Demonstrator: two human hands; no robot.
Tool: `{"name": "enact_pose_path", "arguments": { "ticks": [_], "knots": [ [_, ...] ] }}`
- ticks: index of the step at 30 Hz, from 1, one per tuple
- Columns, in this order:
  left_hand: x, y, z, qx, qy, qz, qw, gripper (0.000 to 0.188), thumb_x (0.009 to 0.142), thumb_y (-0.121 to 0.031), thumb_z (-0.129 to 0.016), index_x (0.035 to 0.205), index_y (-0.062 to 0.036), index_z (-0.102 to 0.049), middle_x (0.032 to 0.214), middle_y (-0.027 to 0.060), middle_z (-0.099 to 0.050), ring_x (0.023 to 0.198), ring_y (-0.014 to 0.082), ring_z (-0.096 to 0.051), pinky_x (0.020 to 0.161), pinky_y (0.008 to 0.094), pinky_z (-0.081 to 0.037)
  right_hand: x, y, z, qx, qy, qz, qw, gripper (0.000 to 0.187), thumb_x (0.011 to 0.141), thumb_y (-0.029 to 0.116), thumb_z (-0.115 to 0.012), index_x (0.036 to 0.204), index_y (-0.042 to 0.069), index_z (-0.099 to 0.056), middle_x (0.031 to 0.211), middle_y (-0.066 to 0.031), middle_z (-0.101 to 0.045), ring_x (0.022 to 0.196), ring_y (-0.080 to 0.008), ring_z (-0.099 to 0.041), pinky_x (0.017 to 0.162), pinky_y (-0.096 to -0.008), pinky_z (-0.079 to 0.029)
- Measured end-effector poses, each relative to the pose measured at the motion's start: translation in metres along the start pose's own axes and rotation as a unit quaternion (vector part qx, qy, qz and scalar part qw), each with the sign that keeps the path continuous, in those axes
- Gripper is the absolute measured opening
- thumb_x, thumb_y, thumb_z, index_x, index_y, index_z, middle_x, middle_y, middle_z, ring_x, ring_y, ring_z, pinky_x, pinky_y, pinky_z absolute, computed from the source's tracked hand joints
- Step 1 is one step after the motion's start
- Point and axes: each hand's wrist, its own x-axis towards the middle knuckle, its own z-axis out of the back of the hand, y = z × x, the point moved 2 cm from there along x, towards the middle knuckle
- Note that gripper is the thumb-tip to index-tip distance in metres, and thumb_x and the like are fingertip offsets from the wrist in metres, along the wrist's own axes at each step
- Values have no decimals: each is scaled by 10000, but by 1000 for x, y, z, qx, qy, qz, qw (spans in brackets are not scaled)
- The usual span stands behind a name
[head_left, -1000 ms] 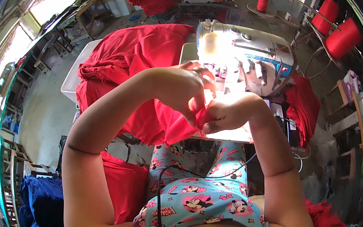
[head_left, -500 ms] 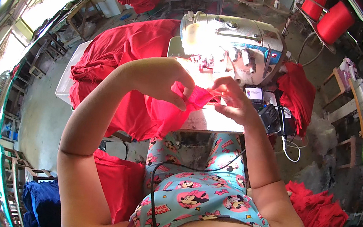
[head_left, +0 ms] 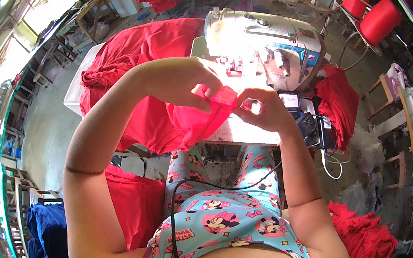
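Note:
A piece of red cloth (head_left: pixel 197 122) is stretched between my two hands just in front of the sewing machine (head_left: pixel 275 31). My left hand (head_left: pixel 191 83) curls its thumb and fingers round the cloth's left part. At the cloth's right end, my right hand (head_left: pixel 262 107) pinches the edge between thumb and fingers. Below the hands the cloth hangs in folds over the table's near edge, toward my lap. Bright lamp light washes out the needle area behind my hands, so its details are hidden.
More red fabric (head_left: pixel 144 44) covers the table's left side. Right of the machine are a small screen device (head_left: pixel 289 100), cables and a red cloth pile (head_left: pixel 337 106). Red thread cones (head_left: pixel 379 21) stand at the back right. Red cloth (head_left: pixel 359 248) and dark blue cloth (head_left: pixel 46 233) lie beside me.
My right hand has drawn closer to my left and pinches the cloth more tightly. The strip between the hands has turned more upright, its flat face showing.

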Motion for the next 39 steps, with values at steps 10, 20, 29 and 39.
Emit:
{"name": "enact_pose_path", "arguments": {
  "ticks": [10,20,29,39],
  "knots": [
    [-6,0,-3,12,-65,-33,997,230,804,-172,-686,813,-32,-504,782,127,-590,744,298,-582,661,392,-436,-1,-3,-11,37,-83,29,995,113,807,64,-628,812,64,-515,755,8,-534,746,-75,-529,690,-254,-460],
    [-9,-5,-17,49,-63,-59,995,218,804,-154,-659,985,-37,-635,849,134,-619,825,296,-605,758,365,-478,1,12,-20,107,-60,10,992,319,827,41,-668,1066,65,-458,1014,-21,-504,890,-106,-613,757,-268,-534],
    [-23,7,4,80,-281,-35,956,230,809,-124,-650,662,16,-541,632,112,-519,578,249,-538,558,353,-427,15,-4,-24,-250,-152,-50,955,233,847,182,-639,1022,30,-612,834,-106,-653,656,-207,-623,672,-332,-520],
    [-21,7,-17,-30,-107,-73,991,99,755,-117,-645,691,-49,-610,649,94,-572,621,264,-578,599,361,-453,92,-132,-170,-432,348,-215,804,349,788,278,-595,1069,71,-608,999,-150,-638,829,-295,-628,781,-389,-505]
  ]
}}
